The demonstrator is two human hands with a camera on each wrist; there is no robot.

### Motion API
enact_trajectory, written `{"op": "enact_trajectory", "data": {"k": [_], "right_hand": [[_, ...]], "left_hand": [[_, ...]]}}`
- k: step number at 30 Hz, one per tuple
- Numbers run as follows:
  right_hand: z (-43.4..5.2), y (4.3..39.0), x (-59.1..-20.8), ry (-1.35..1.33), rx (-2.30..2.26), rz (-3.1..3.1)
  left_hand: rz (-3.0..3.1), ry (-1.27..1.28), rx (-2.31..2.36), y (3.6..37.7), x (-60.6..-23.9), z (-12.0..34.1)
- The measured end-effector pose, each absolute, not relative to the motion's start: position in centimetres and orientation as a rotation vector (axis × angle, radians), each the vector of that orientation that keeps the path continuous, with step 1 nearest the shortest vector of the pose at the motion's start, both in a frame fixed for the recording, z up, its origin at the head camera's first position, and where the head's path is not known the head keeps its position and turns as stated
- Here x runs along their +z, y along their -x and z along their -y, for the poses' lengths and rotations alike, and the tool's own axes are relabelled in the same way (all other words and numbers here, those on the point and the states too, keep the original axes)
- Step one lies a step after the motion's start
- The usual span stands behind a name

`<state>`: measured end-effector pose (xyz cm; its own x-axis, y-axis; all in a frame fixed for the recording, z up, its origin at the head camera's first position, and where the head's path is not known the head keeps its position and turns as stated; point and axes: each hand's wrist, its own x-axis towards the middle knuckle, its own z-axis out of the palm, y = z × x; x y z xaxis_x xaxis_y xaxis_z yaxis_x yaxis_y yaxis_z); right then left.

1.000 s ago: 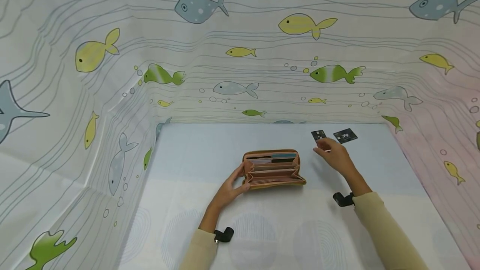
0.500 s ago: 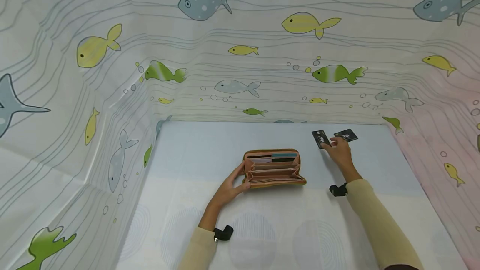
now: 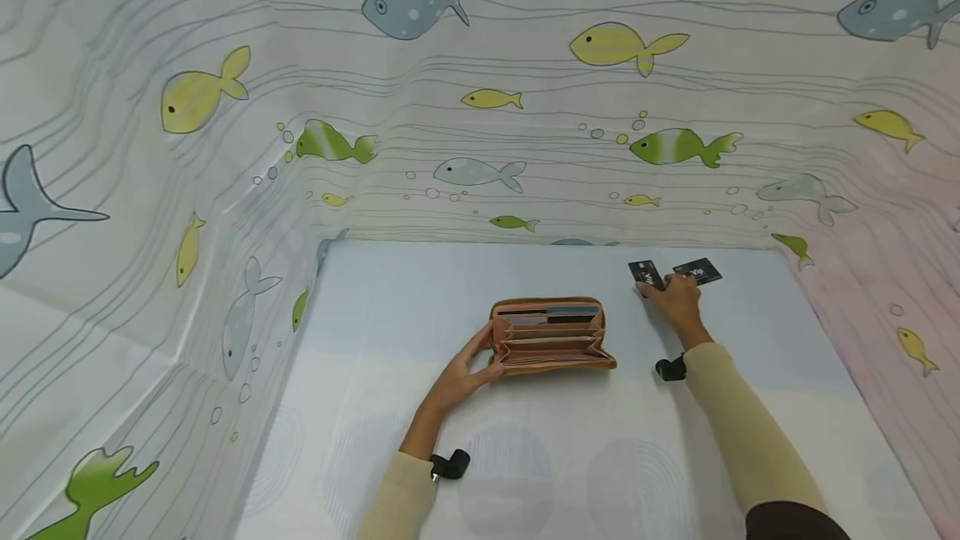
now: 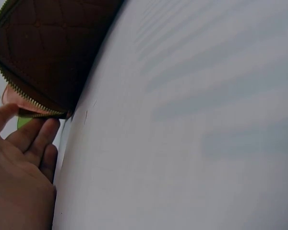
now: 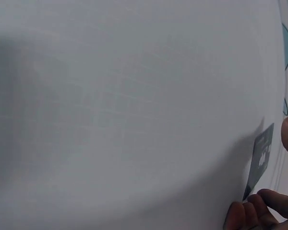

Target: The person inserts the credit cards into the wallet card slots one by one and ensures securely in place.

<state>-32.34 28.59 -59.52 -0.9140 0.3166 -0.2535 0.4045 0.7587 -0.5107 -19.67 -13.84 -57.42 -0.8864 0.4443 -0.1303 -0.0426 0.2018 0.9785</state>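
A tan zip-around wallet stands open on the table, its pink pleated compartments facing me and several cards in its upper slots. My left hand grips its left end, thumb at the lower front edge, fingers behind. In the left wrist view the wallet shows quilted brown leather and a metal zip, with the left hand at its corner. Further right, my right hand pinches the near end of a black card. The card looks tilted in the right wrist view, fingertips at its lower end.
A second black card lies just right of the first, partly behind the right hand's fingers. The white table meets a fish-patterned sheet at the back and both sides. Black wrist cameras sit on both wrists.
The right hand has shifted right, spread its fingers further and moved from over the left black card to its near right edge. The left hand and wallet stay put.
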Motion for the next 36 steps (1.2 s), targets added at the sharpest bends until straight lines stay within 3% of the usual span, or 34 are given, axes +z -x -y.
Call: {"op": "enact_trajectory", "data": {"k": [7, 36], "right_hand": [[-29.3, 32.7, -59.9, -0.485, -0.78, -2.837], [-29.4, 33.8, -59.3, -0.699, -0.974, -2.699]], "left_hand": [[-2.139, -0.359, 1.771, 19.8, -61.5, 13.3], [-2.185, -0.361, 1.723, 20.2, -61.3, 13.8]]}}
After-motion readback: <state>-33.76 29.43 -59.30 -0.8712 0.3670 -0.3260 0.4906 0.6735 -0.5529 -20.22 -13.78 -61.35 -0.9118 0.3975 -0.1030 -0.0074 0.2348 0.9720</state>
